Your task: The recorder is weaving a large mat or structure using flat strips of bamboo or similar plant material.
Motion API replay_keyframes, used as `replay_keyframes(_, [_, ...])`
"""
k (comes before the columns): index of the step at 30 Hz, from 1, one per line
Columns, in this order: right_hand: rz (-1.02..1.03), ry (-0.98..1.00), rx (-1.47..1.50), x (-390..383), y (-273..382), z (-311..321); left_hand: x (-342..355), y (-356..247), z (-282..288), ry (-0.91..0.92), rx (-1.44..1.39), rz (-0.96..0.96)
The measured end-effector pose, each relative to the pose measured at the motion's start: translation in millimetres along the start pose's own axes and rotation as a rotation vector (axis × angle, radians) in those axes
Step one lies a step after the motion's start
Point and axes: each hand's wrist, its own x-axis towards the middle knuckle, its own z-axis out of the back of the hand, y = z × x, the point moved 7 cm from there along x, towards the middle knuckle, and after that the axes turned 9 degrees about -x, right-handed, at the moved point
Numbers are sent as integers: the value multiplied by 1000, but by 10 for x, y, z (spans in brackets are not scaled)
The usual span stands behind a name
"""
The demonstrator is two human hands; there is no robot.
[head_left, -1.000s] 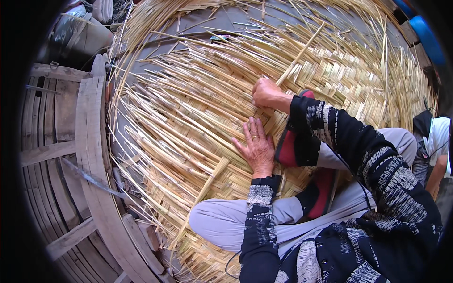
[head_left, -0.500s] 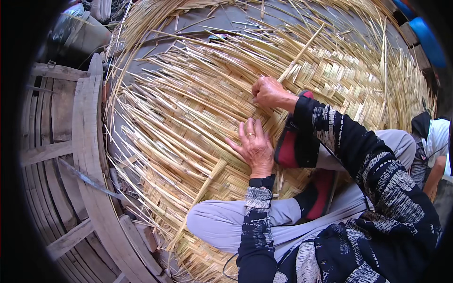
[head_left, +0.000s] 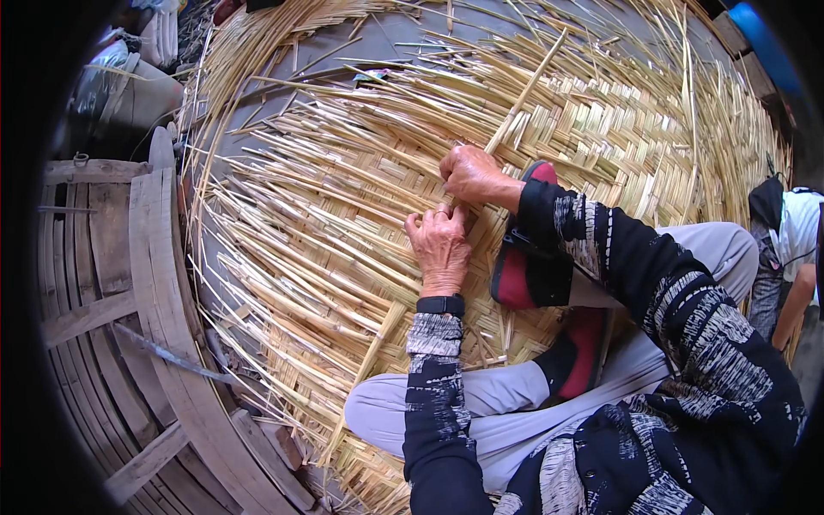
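Note:
I sit cross-legged on a half-woven mat of flattened reed strips [head_left: 601,159]. My left hand [head_left: 440,246] rests on the weave, fingers curled down among loose reed strips [head_left: 339,219] that fan out to the left. Just ahead and to its right, my right hand [head_left: 477,174] is closed, its fingertips pressed down at the edge of the woven part. The strips under both hands are partly hidden by the fingers. A long split reed [head_left: 530,90] lies crosswise over the weave beyond the right hand.
A weathered wooden frame [head_left: 159,283] stands along the left side. Another person [head_left: 794,249] is partly seen at the right edge. A grey container [head_left: 142,94] sits at the far left, and a blue object [head_left: 764,47] at the far right. My red-and-black shoes [head_left: 515,270] rest on the mat.
My left hand has moved up and to the left, its spread fingers now curled onto the strips. My right hand stays closed in nearly the same spot. The view has shifted slightly.

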Motion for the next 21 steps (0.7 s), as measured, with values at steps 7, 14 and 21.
replay_keyframes(7, [-11, -43, -23, 21, 56, -20, 89, 1, -45, -2, -46, -43])
replay_keyframes(14, [66, -50, -74, 21, 185, -37, 127, 21, -13, -47, -28, -84])
replay_keyframes(21, [130, 23, -80, 112, 173, -98, 102, -17, 53, -98, 27, -81])
